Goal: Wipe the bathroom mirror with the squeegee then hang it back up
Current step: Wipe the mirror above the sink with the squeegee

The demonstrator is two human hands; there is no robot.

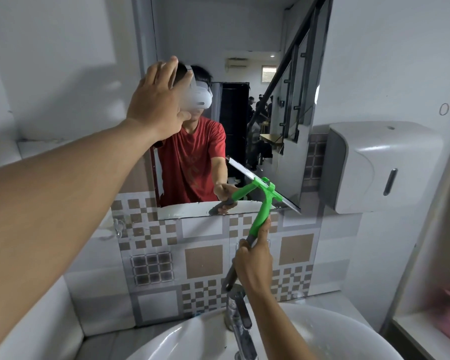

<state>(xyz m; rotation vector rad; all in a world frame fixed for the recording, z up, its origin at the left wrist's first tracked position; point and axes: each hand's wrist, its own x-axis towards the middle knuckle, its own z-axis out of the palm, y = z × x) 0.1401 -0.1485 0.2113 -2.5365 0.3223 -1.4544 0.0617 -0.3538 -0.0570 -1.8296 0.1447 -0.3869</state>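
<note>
Here, right hand (253,266) clenched around the grey grip of the green plastic squeegee (264,206), blade on the frameless wall mirror's (244,105) 5 o'clock corner. Left hand (157,102) flat, fingers spread, against glass at 9 o'clock. Handle's long axis runs 7-to-1 o'clock, head upward. Risk: blade overrunning the bottom edge, leaving streaks.

White walls (63,48) all around me, and a band of brown-and-grey checked tiles (205,258) straight ahead. Below, a white basin (322,331) with a chrome tap (238,315). Up on my right, a white dispenser (379,165) hangs on the wall. A small hook (118,227) sticks to the tiles at left.
</note>
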